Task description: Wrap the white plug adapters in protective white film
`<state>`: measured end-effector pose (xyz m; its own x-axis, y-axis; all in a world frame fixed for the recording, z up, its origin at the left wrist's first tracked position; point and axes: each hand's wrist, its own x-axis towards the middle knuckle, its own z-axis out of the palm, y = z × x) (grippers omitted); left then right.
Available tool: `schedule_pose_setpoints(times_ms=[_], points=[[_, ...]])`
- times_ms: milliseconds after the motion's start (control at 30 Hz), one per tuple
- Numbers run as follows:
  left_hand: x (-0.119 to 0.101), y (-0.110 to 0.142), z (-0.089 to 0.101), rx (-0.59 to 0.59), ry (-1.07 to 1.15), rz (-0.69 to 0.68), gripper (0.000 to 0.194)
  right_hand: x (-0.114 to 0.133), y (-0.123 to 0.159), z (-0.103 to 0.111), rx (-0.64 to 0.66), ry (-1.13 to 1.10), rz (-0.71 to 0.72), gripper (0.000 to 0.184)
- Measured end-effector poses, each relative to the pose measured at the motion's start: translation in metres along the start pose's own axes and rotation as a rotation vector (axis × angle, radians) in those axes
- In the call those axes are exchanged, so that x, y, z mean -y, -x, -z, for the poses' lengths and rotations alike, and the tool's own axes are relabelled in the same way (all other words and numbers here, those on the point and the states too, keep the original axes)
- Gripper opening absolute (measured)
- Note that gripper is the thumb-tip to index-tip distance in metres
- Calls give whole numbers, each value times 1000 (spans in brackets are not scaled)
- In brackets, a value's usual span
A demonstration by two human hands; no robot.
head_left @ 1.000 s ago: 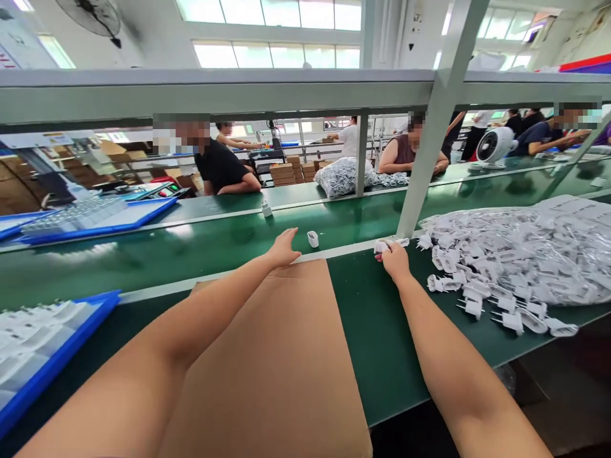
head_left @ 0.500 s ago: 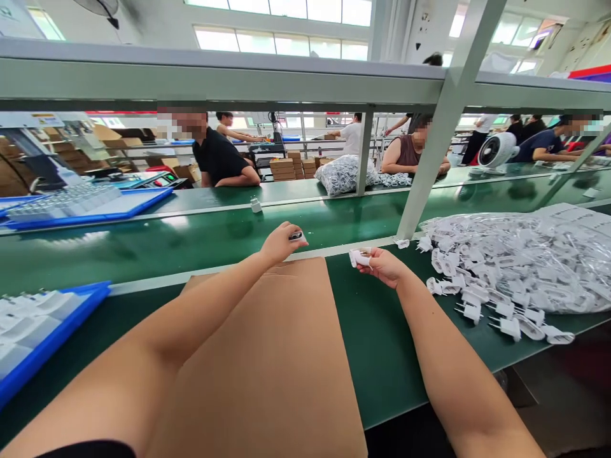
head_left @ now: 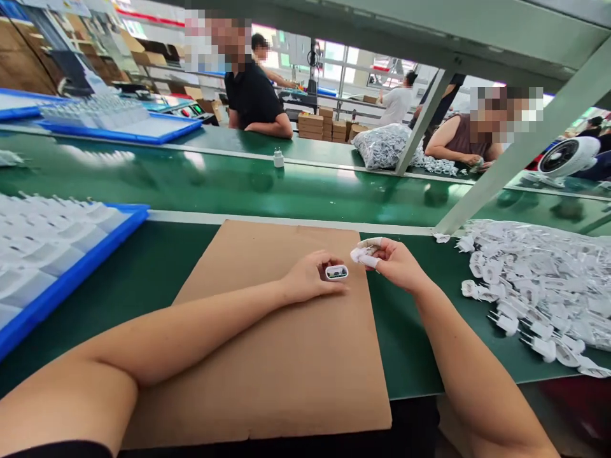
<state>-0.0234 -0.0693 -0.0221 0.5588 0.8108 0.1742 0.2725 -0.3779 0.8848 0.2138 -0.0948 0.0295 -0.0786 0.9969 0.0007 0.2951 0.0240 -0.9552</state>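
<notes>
Workroom: green desk (head_left: 405, 356) beside a glossy green strip (head_left: 229, 184); co-workers on the far side.
Left hand: (head_left: 309, 275) fingers curled above, thumb below, pinching a white housing (head_left: 337, 272) over the cardboard.
White housing: open end toward the viewer, dark and greenish parts visible inside.
Right hand: (head_left: 398, 262) pinching a white plug part (head_left: 357, 256) between thumb and index finger, both wearing pale finger covers; what look like thin prongs point back toward the palm.
Gap: housing and plug part near each other, apart, near the cardboard's right edge.
Step in hand: judged to be pairing the two pieces, not yet joined.
Next move: would probably call for turning the plug part to match the oval opening, then a straight press; a skewed entry could jam.
Cardboard: (head_left: 267, 356) flat on the desk, beneath the left hand.
Pile: (head_left: 529, 273) loose white plug parts and clear plastic, right of the right hand.
Blue tray: (head_left: 76, 277) at left, rows of white units.
Far side: lone white adapter (head_left: 278, 159); person in a black top (head_left: 255, 95), forearm on the surface.
</notes>
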Motion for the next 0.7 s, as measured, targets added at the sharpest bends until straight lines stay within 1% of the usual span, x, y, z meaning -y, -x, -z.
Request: schedule_pose_setpoints(times_ms=[33, 100, 167, 200, 267, 333, 400, 467, 567, 700], points=[[1, 0, 1, 10, 61, 7, 44, 4, 3, -5, -34, 67, 59, 33], [1, -1, 3, 23, 115, -1, 32, 11, 10, -16, -86, 228, 211, 22], [-1, -1, 4, 33, 127, -13, 27, 16, 17, -27, -74, 372, 344, 13], [-1, -2, 4, 40, 130, -13, 26, 16, 20, -31, -52, 439, 378, 11], [-2, -3, 4, 46, 142, -7, 25, 14, 25, -39, -9, 582, 409, 16], [-2, -4, 4, 58, 157, 2, 25, 10, 27, -43, 6, 707, 463, 24], [-3, -4, 4, 65, 169, 17, 25, 6, 27, -45, 1, 758, 568, 29], [-4, -4, 5, 69, 171, 29, 24, 4, 26, -45, -28, 752, 666, 34], [-4, -3, 6, 64, 167, 23, 22, 5, 25, -44, -68, 788, 716, 37], [-4, -4, 6, 58, 145, 3, 21, 9, 24, -44, -70, 880, 686, 33]])
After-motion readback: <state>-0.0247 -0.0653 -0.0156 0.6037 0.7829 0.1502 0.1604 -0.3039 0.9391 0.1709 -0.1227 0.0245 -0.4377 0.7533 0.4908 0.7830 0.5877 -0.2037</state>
